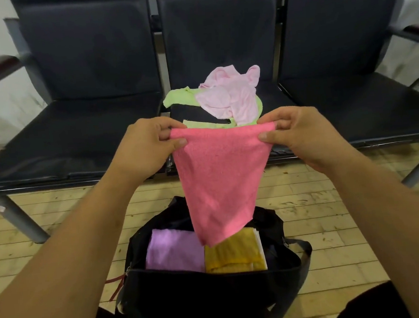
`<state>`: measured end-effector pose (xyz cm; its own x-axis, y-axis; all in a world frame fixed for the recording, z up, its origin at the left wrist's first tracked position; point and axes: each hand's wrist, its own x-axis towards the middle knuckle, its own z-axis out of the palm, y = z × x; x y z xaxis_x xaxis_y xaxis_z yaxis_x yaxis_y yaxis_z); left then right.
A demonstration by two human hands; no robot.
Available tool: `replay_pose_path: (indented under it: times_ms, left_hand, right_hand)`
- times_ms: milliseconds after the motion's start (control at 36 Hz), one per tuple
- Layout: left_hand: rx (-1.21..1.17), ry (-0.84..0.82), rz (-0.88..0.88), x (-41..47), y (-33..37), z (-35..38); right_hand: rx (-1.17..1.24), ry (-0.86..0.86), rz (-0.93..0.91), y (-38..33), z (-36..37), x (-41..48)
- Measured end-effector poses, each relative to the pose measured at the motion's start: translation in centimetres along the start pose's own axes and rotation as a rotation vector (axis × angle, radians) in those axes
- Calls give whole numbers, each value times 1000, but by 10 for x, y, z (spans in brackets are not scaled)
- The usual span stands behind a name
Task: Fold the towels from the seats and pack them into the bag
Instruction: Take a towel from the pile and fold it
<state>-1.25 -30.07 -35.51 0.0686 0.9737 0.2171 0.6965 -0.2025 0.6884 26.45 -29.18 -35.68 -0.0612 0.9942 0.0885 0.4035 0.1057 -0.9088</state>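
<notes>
- The left hand (147,145) and right hand (299,133) each pinch a top corner of the pink towel (220,180) — so it hangs flat for folding.
- It hangs over the open bag (214,291).

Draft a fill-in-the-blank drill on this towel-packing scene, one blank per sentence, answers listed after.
The left hand and the right hand pinch the top corners of the held-up towel, whose colour is ____.
In the black bag, a folded purple towel lies beside a folded ____ one.
On the middle seat, a pale pink towel lies crumpled on top of a light ____ towel.
Missing words: pink; yellow; green.
</notes>
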Motion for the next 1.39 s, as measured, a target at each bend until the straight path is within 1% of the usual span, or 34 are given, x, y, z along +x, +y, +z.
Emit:
replay_pose_path:
  times_ms: [111,250,306,389,472,528,611,667,750,806,833,889,944,1000,1056,1111,1167,1222,1306,1389]
  left_hand:
    - [115,84,5,-1,1,5]
    - [218,208,65,-1,2,9]
    - [191,230,73,0,2,9]
    - [104,213,54,1,3,10]
    - [-33,132,23,2,5,9]
    - [-131,66,-14,1,7,8]
    - [-278,22,-67,-1,10,8]
    - [-383,9,-66,-3,11,8]
    - [-630,-46,-81,-3,11,12]
    - [-815,-156,-160,-5,14,17]
    - [-847,-227,-203,-8,15,21]
    - [-820,-386,-220,-13,15,30]
    - [-836,-476,-215,-17,14,37]
    - [-980,-453,-272,-19,15,41]
    - [-1173,-371,-360,-18,19,44]
    - [-1290,-305,-424,-19,22,47]
    - [-1354,-297,-441,-21,27,50]
    - [-1406,-292,-439,-22,30,51]
    - [-1453,-225,-418,-20,32,48]
    - [-1465,-154,-403,-16,30,40]
  right_hand:
    - [-126,53,-50,-3,1,0]
    - [-273,145,-76,-5,4,1]
    - [-261,187,-71,-5,5,2]
    - [-268,229,-103,-6,7,1]
    - [-241,238,-186,-9,9,0]
    - [-139,212,-208,-9,10,0]
    - [279,97,-92,-12,13,-2]
    - [518,43,-26,-15,16,-3]
    - [736,20,-15,-22,22,-4]
    - [835,11,-10,-27,23,-4]
    - [860,5,-8,-28,24,-3]
    - [860,1,-7,-28,24,-2]
    - [820,8,9,-24,24,0]
    - [773,23,53,-19,23,4]
    - [706,51,133,-10,20,9]
    - [642,54,225,1,18,15]
    - [621,3,306,12,18,20]
    - [676,-121,378,20,19,20]
    - [772,-363,385,30,20,15]
    - [746,-646,361,39,21,7]
